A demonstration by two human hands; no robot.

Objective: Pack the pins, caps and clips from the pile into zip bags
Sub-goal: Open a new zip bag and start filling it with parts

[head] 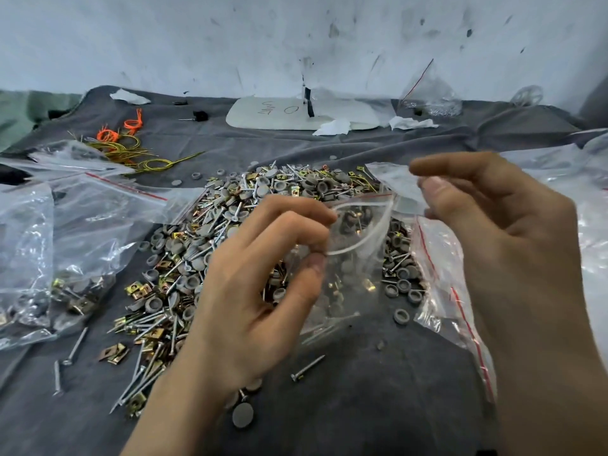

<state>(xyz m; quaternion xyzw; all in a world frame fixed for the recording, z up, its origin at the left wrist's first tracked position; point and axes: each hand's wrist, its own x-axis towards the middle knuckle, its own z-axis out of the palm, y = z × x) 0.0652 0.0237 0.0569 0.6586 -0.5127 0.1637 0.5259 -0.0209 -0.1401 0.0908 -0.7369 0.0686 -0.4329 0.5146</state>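
Zip bag: clear, red strip under the zip, held in the air over the near right part of the pile, mouth pulled open into an oval. Left hand pinches the near lip between thumb and curled fingers. Right hand pinches the far lip between thumb and forefinger, other fingers loosely bent. Pile lies on a dark cloth: pins, grey caps and brass-coloured clips, all mixed; its near middle is hidden behind the left hand. Pieces show through the film, but whether they sit inside the bag or lie behind it cannot be told. Second red-strip bag runs down beside the right wrist; whether the right hand holds it too is unclear. Filled bags at left, cut by the frame edge. Orange and yellow ties far left. White board against the wall, its writing unreadable. Both forearms cut off at the bottom edge.
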